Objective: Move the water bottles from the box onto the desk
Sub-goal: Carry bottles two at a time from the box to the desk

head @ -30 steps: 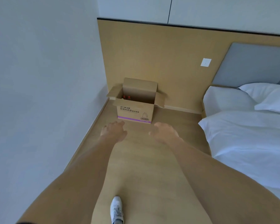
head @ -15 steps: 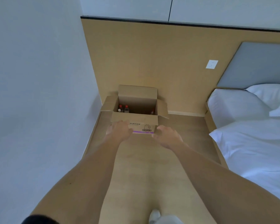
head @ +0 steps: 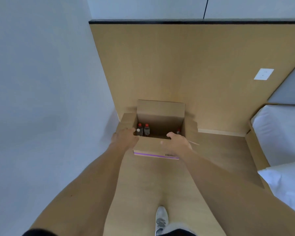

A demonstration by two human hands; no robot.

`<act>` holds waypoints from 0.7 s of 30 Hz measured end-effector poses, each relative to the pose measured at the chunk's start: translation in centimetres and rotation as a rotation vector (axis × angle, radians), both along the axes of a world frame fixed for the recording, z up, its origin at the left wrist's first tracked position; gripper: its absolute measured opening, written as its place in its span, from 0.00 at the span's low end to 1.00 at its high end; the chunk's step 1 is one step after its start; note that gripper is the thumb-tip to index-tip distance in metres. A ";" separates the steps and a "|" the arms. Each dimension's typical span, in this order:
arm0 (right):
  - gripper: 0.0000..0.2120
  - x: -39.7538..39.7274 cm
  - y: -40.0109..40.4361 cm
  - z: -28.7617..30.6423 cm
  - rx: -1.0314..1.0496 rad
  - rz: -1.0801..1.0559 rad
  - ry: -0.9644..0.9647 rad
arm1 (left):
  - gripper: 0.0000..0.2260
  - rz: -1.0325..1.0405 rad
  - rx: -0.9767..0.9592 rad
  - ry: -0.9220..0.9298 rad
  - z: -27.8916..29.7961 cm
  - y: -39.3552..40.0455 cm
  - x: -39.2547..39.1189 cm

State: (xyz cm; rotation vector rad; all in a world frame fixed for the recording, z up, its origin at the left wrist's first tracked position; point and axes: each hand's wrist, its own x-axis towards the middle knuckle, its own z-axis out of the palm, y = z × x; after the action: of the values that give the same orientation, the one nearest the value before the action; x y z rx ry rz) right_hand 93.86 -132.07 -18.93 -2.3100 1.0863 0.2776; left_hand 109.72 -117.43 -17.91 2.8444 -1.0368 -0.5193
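Both bare arms stretch forward and down toward the open cardboard box [head: 153,147] on the wood floor [head: 143,181]. The left hand [head: 124,139] sits at the box's near-left corner, back of hand up, fingers loosely bent over the rim, fingertips just beside the nearest bottle; whether they touch the cardboard cannot be told, and they hold nothing. The right hand [head: 177,142] hangs over the near-right part of the front rim, fingers relaxed and slightly curled, thumb toward the box opening, gripping nothing.

Water bottles inside the box: three seen. Two stand upright together in the left part, just beyond the left fingertips: one with a white cap [head: 139,132] and one with a red cap [head: 146,129], plus another red cap [head: 139,125] showing behind the white-capped one, body mostly hidden. One more red-capped bottle [head: 178,131] stands at the right inner wall, just past the right fingers, partly hidden.

One box, four flaps open, purple stripe along the front bottom. One white shoe [head: 161,218] below the arms. One bed [head: 283,150] to the right of the right hand, one wall outlet [head: 263,74] above it.
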 end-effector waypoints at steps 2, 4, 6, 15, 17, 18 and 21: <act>0.27 2.5 -2.6 -0.3 0.005 0.005 -0.012 | 0.19 0.015 0.006 -0.022 0.3 -2.3 2.5; 0.27 4.7 -5.1 -0.3 -0.003 0.011 -0.017 | 0.19 0.007 -0.008 -0.033 0.5 -4.6 4.6; 0.27 6.3 -7.1 -0.4 -0.004 0.021 -0.003 | 0.19 -0.006 -0.002 -0.021 0.1 -6.6 6.2; 0.27 10.7 -15.1 -3.4 0.025 -0.083 0.067 | 0.16 -0.050 -0.018 0.024 -4.4 -15.0 13.6; 0.26 11.7 -17.1 -4.2 0.024 -0.116 0.078 | 0.18 -0.074 -0.037 0.044 -5.7 -17.3 15.5; 0.27 12.3 -18.2 -4.6 0.022 -0.135 0.079 | 0.19 -0.092 -0.046 0.049 -6.3 -18.5 16.6; 0.26 14.6 -21.3 -5.4 0.001 -0.182 0.106 | 0.21 -0.137 -0.066 0.066 -8.1 -22.5 19.8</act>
State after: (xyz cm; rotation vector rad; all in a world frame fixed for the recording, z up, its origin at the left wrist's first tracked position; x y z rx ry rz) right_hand 108.44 -153.33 -24.32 -2.1980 1.3390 0.3327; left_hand 129.57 -139.95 -26.02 2.6931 -1.2192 -0.5738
